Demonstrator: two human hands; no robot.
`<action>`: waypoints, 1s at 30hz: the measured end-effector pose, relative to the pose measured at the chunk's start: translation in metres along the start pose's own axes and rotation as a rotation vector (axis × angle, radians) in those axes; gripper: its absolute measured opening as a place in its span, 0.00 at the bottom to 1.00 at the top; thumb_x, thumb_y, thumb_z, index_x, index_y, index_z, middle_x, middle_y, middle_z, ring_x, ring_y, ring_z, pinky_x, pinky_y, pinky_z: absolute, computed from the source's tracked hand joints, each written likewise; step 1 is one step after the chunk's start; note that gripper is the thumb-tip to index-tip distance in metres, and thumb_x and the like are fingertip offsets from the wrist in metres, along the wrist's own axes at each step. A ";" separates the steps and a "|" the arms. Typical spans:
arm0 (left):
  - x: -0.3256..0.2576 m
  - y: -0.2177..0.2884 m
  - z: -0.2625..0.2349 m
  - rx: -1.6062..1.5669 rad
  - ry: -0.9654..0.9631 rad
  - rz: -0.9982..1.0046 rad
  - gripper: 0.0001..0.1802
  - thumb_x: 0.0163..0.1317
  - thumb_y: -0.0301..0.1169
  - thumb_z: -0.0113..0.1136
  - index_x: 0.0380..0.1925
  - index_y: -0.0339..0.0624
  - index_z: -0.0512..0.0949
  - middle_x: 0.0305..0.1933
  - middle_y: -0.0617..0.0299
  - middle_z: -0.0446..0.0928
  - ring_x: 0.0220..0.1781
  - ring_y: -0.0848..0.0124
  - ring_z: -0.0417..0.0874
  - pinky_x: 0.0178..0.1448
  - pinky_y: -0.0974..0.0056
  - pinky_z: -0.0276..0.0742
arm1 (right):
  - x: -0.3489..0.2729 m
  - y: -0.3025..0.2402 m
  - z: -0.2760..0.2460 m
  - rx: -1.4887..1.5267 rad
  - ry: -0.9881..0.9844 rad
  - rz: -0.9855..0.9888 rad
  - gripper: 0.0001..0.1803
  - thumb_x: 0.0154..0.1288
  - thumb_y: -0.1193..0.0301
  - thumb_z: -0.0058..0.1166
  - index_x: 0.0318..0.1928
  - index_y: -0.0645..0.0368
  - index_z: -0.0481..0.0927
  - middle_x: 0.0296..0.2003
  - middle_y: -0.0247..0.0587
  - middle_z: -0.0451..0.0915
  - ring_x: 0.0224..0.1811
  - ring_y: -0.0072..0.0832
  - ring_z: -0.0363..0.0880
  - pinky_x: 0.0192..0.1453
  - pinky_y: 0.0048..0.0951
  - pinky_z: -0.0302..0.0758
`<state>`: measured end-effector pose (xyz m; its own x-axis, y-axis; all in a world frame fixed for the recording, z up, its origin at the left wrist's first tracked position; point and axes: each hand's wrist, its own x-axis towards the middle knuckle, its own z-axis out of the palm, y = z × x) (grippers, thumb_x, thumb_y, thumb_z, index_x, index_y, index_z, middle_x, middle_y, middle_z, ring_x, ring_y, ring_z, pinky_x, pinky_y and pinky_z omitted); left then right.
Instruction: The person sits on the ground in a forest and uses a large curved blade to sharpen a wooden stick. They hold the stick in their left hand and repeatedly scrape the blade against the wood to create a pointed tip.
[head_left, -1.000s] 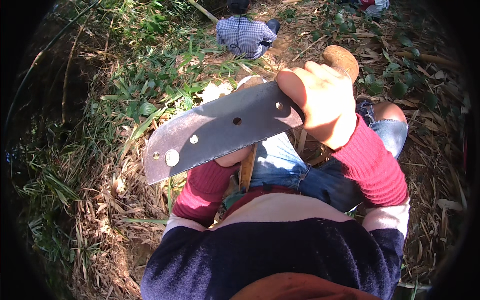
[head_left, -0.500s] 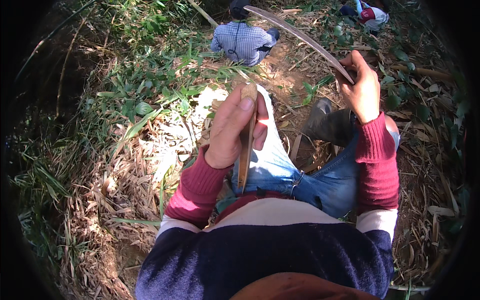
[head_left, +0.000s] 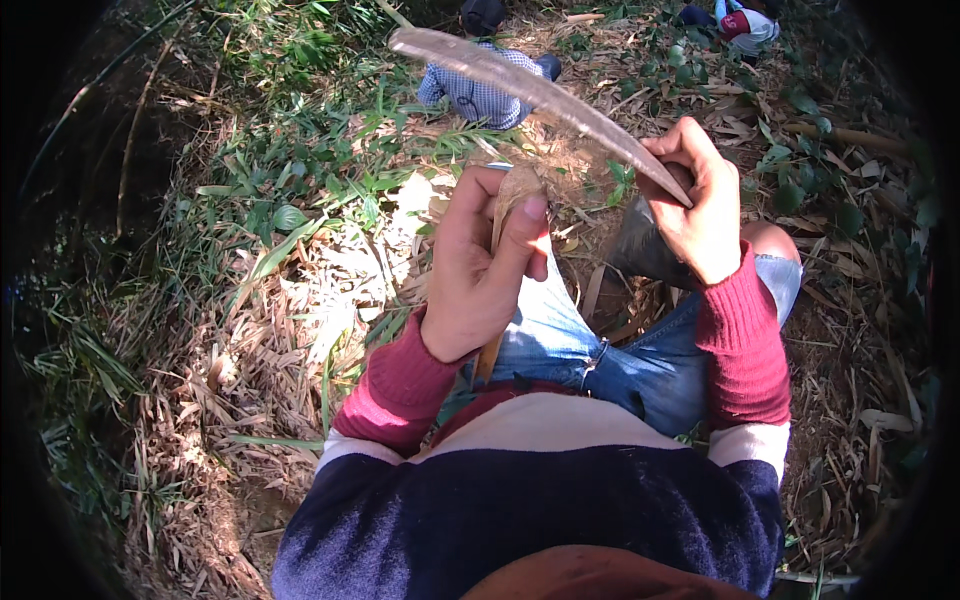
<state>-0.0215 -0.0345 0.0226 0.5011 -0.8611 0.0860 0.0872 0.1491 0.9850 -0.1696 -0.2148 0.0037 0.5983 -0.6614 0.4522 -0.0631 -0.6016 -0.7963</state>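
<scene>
My left hand (head_left: 482, 262) is closed round a narrow tan wooden piece (head_left: 518, 186). Its broad, rounded top sticks out above my thumb, and a brown lower part shows below my palm; the fingers cover the middle. In my right hand (head_left: 703, 195), the thumb and fingers grip the narrow end of a long, curved, grey-brown blade (head_left: 545, 95). The blade slants up and leftward, its far end well above my left hand, and it looks slightly smeared by motion. No handle shows on it. The two held things appear apart.
Someone in a checked shirt (head_left: 482, 98) sits ahead, partly behind the blade. Another person (head_left: 750, 32) is at the far right. My jeans (head_left: 640, 375) and dark boot (head_left: 645, 240) lie below my hands. Dry leaves (head_left: 250, 370) and green plants (head_left: 290, 216) cover the ground around.
The blade has swung leftward and turned to show more of its flat side, as my right hand moved slightly left and down. My left hand has tilted the wooden piece, its top shifting right.
</scene>
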 end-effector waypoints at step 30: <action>-0.007 -0.012 -0.034 -0.214 -0.178 -0.045 0.18 0.81 0.42 0.46 0.39 0.38 0.73 0.21 0.63 0.73 0.17 0.76 0.72 0.25 0.71 0.70 | 0.054 0.056 0.021 -0.833 -0.187 -0.050 0.11 0.63 0.69 0.57 0.46 0.51 0.75 0.32 0.43 0.86 0.37 0.48 0.87 0.39 0.47 0.81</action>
<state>0.0032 -0.0142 0.0052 0.3350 -0.9383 0.0864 0.2950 0.1915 0.9361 -0.1236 -0.2750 -0.0251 0.7332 -0.5847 0.3471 -0.5561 -0.8094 -0.1888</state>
